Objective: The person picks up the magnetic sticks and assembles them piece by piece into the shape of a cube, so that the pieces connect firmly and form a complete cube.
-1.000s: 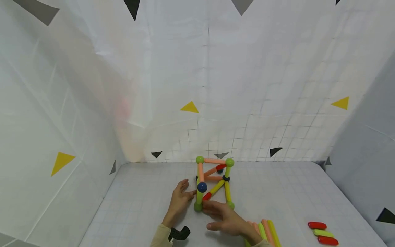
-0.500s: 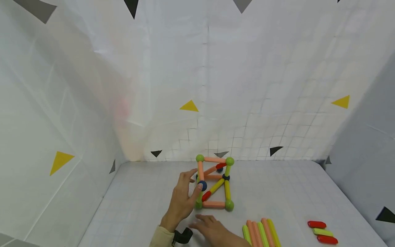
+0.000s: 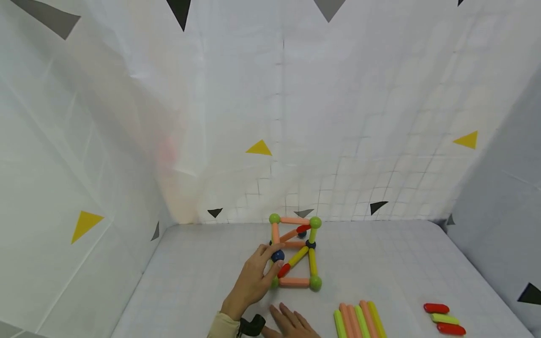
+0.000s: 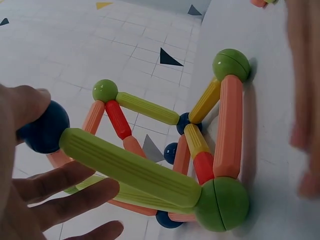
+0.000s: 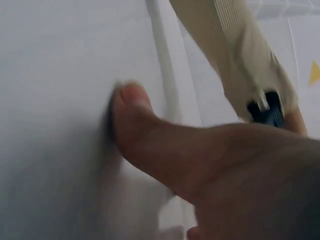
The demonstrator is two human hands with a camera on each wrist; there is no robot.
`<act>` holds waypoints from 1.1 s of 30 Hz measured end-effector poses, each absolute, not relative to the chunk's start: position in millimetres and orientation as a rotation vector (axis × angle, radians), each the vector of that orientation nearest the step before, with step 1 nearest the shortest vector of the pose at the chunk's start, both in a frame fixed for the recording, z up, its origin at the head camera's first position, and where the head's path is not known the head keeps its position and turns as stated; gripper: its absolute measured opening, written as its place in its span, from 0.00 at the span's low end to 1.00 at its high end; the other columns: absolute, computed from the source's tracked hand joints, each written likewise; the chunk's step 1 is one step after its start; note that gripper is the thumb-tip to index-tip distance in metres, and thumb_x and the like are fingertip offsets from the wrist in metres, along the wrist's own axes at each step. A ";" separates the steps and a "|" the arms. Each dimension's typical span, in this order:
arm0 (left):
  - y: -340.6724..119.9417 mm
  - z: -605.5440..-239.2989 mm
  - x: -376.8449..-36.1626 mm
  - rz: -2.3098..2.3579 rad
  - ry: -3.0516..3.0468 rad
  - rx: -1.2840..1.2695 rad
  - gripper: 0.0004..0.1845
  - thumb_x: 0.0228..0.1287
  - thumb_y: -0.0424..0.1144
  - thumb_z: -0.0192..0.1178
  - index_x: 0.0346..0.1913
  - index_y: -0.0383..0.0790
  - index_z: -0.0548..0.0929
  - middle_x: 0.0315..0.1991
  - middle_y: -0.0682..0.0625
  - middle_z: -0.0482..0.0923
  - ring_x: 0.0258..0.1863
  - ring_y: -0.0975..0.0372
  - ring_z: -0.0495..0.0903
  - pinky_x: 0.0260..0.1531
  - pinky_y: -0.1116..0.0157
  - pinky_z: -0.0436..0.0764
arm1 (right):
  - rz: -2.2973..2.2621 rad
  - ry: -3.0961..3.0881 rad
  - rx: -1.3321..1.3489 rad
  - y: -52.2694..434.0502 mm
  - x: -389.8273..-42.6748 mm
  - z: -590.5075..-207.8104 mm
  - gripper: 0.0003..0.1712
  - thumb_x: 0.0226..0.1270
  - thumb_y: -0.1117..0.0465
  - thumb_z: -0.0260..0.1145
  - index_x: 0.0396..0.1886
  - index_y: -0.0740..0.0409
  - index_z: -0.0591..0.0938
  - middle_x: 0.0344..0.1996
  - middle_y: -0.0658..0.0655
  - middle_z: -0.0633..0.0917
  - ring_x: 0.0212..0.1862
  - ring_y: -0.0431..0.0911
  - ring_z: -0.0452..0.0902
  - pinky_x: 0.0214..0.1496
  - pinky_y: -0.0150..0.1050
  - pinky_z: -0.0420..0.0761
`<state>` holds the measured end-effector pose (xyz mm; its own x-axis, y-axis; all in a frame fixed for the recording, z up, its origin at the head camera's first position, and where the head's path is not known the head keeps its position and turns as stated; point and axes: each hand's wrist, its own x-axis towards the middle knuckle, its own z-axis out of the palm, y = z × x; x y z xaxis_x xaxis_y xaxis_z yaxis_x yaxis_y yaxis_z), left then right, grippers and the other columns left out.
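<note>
Rod-and-ball frame point(image 3: 294, 251) standing upright near the middle of the white gridded table point(image 3: 380, 263), towards its far side. The frame consists of orange, yellow-green and red rods joined by green and dark blue balls.

Left hand point(image 3: 253, 281): placed against the frame's near left upright. The thumb and fingers curl round the dark blue ball point(image 3: 277, 256) and the light green rod point(image 4: 130, 167) below it; in the left wrist view the thumb presses the ball from above while the other fingers lie spread beneath the rod. A green ball point(image 4: 222, 204) at the rod's lower end rests on the table.

Right hand point(image 3: 291, 323): lying low at the near edge of the table, apart from the frame, fingers straight and slightly spread, holding nothing. In the right wrist view its thumb touches the table surface.

Loose parts: a row of long orange and yellow-green rods point(image 3: 359, 319) lies side by side just right of the right hand. Three short pieces point(image 3: 444, 320), two red and one yellow-green, lie well apart to the right.
</note>
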<state>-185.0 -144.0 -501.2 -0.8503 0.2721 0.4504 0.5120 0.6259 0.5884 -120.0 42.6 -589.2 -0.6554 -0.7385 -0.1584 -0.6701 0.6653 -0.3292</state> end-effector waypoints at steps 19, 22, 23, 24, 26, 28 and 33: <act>-145.4 -504.2 -188.0 -1.116 -2.447 -0.707 0.19 0.80 0.45 0.62 0.68 0.46 0.81 0.47 0.57 0.85 0.43 0.70 0.83 0.43 0.67 0.85 | -0.720 2.805 -0.394 134.9 -170.1 -522.0 0.35 0.37 0.50 0.93 0.47 0.45 0.84 0.52 0.55 0.78 0.53 0.53 0.74 0.58 0.59 0.81; -144.8 -504.2 -188.4 -1.122 -2.444 -0.722 0.19 0.80 0.44 0.62 0.68 0.45 0.81 0.47 0.56 0.86 0.43 0.70 0.83 0.42 0.66 0.85 | -0.598 2.838 -0.295 142.6 -172.0 -522.4 0.37 0.37 0.44 0.92 0.46 0.48 0.83 0.45 0.55 0.78 0.47 0.51 0.73 0.54 0.54 0.79; -144.7 -503.9 -188.5 -1.127 -2.444 -0.723 0.19 0.80 0.44 0.62 0.68 0.45 0.81 0.47 0.56 0.86 0.43 0.70 0.83 0.43 0.66 0.85 | -0.557 2.828 -0.265 144.1 -173.0 -522.8 0.37 0.37 0.43 0.92 0.46 0.48 0.82 0.44 0.54 0.78 0.45 0.50 0.72 0.52 0.53 0.79; -144.8 -503.8 -188.6 -1.129 -2.446 -0.722 0.19 0.79 0.44 0.62 0.68 0.45 0.81 0.47 0.56 0.86 0.43 0.70 0.83 0.43 0.66 0.85 | -0.539 2.806 -0.243 145.7 -174.1 -523.3 0.37 0.39 0.42 0.91 0.46 0.50 0.82 0.41 0.54 0.79 0.43 0.50 0.73 0.50 0.52 0.79; -145.0 -503.3 -188.9 -1.137 -2.452 -0.714 0.19 0.80 0.44 0.62 0.68 0.46 0.81 0.48 0.56 0.86 0.42 0.70 0.83 0.43 0.66 0.85 | -0.525 2.754 -0.227 147.9 -175.4 -524.4 0.35 0.44 0.41 0.89 0.46 0.51 0.83 0.38 0.53 0.80 0.40 0.49 0.73 0.46 0.49 0.80; -145.1 -502.7 -189.1 -1.141 -2.460 -0.704 0.19 0.80 0.45 0.62 0.68 0.47 0.81 0.48 0.57 0.86 0.42 0.70 0.83 0.43 0.66 0.85 | -0.551 2.708 -0.227 148.1 -176.1 -525.1 0.30 0.49 0.42 0.87 0.44 0.51 0.83 0.33 0.51 0.80 0.36 0.47 0.73 0.41 0.45 0.79; -145.6 -501.3 -188.5 -1.157 -2.486 -0.676 0.19 0.80 0.46 0.62 0.68 0.51 0.80 0.47 0.58 0.85 0.43 0.70 0.82 0.44 0.66 0.85 | -0.683 2.657 -0.293 148.3 -175.0 -527.1 0.18 0.58 0.51 0.83 0.41 0.50 0.84 0.26 0.48 0.80 0.30 0.44 0.73 0.34 0.39 0.74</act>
